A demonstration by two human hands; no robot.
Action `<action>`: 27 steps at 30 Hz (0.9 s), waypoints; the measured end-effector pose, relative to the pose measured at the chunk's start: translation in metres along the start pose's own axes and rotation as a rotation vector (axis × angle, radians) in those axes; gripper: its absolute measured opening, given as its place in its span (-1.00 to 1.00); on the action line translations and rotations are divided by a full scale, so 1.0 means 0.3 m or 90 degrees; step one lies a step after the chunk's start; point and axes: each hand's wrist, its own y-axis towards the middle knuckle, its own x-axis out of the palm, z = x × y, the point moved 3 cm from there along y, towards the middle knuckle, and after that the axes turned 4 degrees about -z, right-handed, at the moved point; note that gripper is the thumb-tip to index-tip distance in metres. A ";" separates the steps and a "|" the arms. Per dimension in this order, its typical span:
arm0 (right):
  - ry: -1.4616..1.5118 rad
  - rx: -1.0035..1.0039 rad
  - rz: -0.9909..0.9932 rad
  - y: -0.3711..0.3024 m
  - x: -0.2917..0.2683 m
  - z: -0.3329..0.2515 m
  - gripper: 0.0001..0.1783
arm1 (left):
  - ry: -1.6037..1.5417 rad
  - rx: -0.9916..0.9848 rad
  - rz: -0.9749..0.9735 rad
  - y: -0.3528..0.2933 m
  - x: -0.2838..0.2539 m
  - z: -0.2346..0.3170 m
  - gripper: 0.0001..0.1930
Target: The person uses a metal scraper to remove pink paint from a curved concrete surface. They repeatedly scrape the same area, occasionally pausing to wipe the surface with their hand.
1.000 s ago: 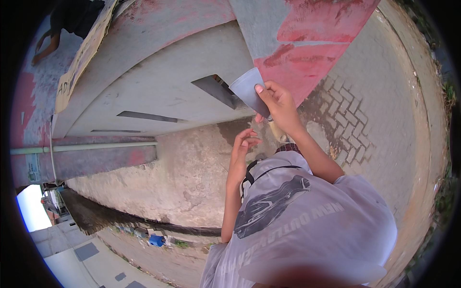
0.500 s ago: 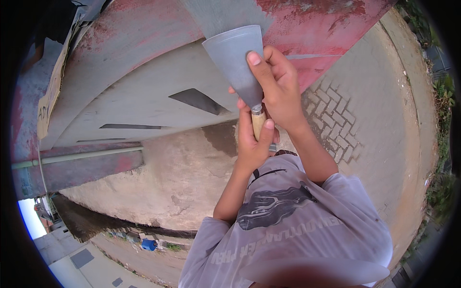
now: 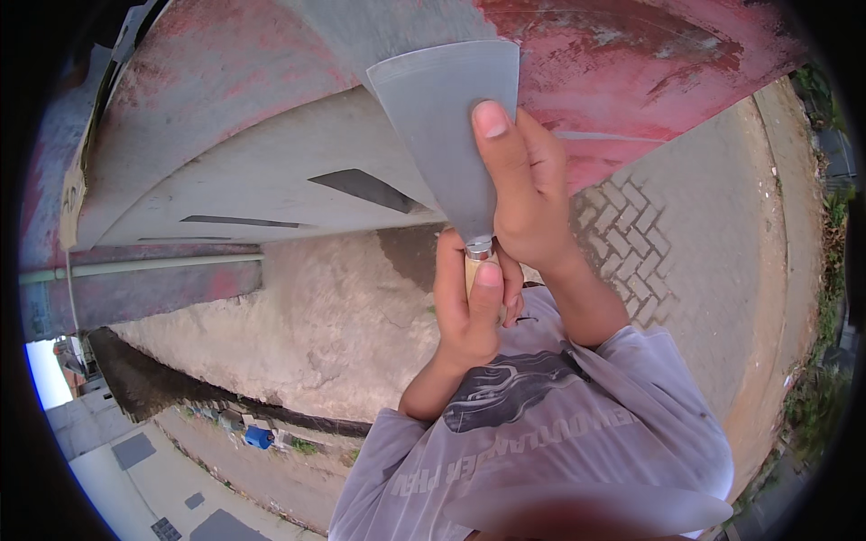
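A wide putty knife [image 3: 433,126] with a grey, flaring metal blade and a light wooden handle is held up in front of my body, blade end away from me. Around its handle, just below the metal collar, my left hand [image 3: 469,307] is closed, the thumb lying along the front. My right hand [image 3: 528,203] grips the right side of the blade, its thumb flat on the face; its other fingers are mostly hidden behind. Beyond the blade's wide edge is a surface with worn red and grey paint [image 3: 604,90]. I cannot tell whether the edge touches it.
A pale curved panel [image 3: 262,171] with dark slots lies to the left, with a light green pipe [image 3: 162,263] below it. Stained concrete [image 3: 334,316] stretches beneath. Paving blocks [image 3: 627,230] show on the right, and a blue container [image 3: 259,437] stands far off at lower left.
The putty knife looks larger and has come nearer, its handle lower in view. My left hand has moved down with it. My right hand still grips the blade, and the view has shifted slightly.
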 end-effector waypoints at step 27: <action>0.104 0.060 -0.032 -0.004 0.024 0.028 -0.49 | 0.047 0.008 0.003 -0.001 -0.006 0.038 -0.73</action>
